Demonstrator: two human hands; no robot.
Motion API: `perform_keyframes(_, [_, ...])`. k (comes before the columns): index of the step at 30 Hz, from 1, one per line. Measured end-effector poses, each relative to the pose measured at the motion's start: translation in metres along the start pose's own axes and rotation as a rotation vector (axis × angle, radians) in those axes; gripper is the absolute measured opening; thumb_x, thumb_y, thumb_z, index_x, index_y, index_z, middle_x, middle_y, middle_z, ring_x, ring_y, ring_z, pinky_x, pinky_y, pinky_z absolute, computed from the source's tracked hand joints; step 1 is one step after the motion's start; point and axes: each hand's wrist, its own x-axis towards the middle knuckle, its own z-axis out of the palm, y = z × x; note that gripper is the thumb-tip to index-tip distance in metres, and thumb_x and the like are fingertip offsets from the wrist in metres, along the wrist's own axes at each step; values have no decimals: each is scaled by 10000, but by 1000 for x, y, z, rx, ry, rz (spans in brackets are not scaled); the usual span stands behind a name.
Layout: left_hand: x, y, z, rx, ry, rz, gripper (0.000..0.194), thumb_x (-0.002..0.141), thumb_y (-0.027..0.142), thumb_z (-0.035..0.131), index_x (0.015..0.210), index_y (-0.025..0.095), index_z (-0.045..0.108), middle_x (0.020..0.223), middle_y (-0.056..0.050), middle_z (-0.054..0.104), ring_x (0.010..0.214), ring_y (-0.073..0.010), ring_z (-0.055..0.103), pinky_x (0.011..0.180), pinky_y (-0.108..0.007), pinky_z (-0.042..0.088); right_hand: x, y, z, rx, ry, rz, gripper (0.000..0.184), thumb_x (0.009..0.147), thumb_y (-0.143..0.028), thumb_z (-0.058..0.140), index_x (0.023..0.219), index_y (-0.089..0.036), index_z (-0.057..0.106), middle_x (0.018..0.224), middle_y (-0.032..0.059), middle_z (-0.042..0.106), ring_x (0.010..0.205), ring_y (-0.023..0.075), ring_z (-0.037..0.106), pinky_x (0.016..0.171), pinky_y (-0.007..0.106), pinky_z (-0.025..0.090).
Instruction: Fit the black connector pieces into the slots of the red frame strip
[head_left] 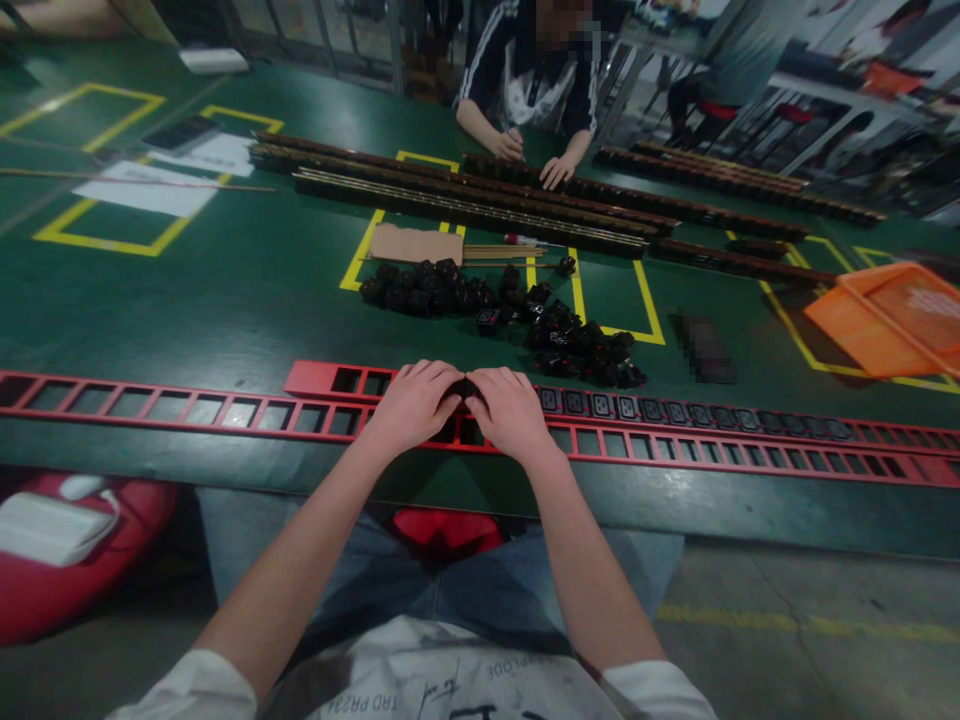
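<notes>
Two long red frames (pixel 255 420) with rows of rectangular openings lie side by side along the near edge of the table. Square black sockets (pixel 601 405) fill several openings of the far frame, to the right of my hands. My left hand (pixel 414 408) and my right hand (pixel 508 412) meet over this frame, fingers curled and thumbs inward. A black socket (pixel 459 390) shows as a dark patch between their fingertips, mostly hidden; how far it sits in its opening I cannot tell. Beyond the frames is a loose pile of black sockets (pixel 559 325).
Behind the pile lie a cardboard piece (pixel 416 243), thin rods (pixel 506 252) and long dark strips (pixel 465 205). An orange basket (pixel 889 320) stands at the right. Across the table, a person's hands (pixel 556 172) rest at the strips. A red stool (pixel 45 600) holds a white box.
</notes>
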Motion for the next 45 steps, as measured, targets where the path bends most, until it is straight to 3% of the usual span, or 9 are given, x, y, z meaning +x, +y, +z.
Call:
perform_keyframes(9, [0,0,1,-21,5,-25,291,870,211,571,1160,228,583,1175,-46,662,1097,-248,561,903,-410,440,0,0,2,35,15,23,304,919,-240,580,1217,-179,588,1226,91,661,1133,257,550,955,409,387])
perform_keyframes(35, [1,-2,0,-22,-20,-31,270,902,261,543,1163,234,608,1192,-63,664,1104,-251,565,910,-419,444,-1,-1,-2,6,-31,24,334,941,-261,548,1264,-188,588,1275,90,644,1155,250,535,938,402,403])
perform_keyframes(41, [-3,5,0,34,32,-61,300,904,262,539,1198,244,598,1206,-59,655,1142,-255,558,1041,-459,366,-4,-5,1,-13,53,32,419,923,-278,557,1322,-151,551,1306,123,620,1184,266,528,1038,425,349])
perform_keyframes(45, [-5,7,2,102,95,-174,343,908,366,571,1228,245,592,1209,-77,654,1154,-290,549,1110,-523,279,-6,-3,2,-65,159,106,401,925,-355,575,1267,-147,586,1289,132,625,1186,272,527,1126,481,233])
